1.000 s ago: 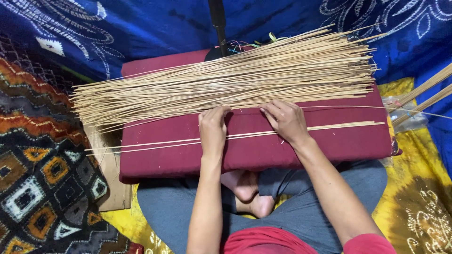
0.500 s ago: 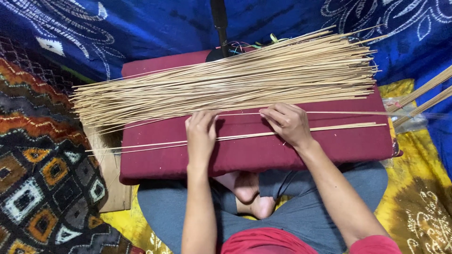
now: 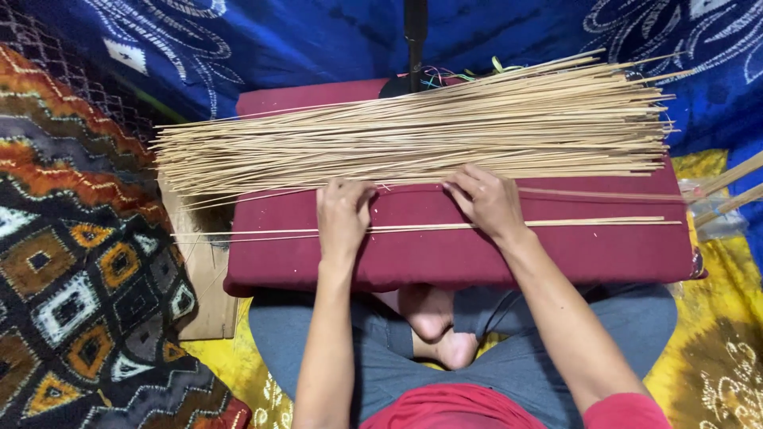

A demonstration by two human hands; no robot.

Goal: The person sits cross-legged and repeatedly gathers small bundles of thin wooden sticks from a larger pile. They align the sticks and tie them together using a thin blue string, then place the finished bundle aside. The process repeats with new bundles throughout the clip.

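Dozens of thin pale sticks [image 3: 413,131] lie fanned across the far half of a maroon cushion board [image 3: 445,254], running from nine o'clock to three o'clock, their ends overhanging the left edge. Both hands work at the pile's near edge. Left hand [image 3: 343,216] sits palm down at about seven o'clock of the heap, fingers curled and pressing on the cloth, with a few separated sticks [image 3: 445,226] passing right under it. Right hand [image 3: 489,202] sits at five o'clock, fingertips tucked against the lowest sticks of the pile, loosely bent; whether it actually pinches one I cannot tell.

These look light, stiff along their length yet springy, and likely to snap if bent hard. Smooth too, so they would probably roll and slide on each other. Best hold, I'd judge, is near mid-length with fingertips, keeping the stick level.

Beyond the pile at twelve o'clock stands a dark post [image 3: 415,40]. A patterned rug [image 3: 71,262] lies at nine o'clock.
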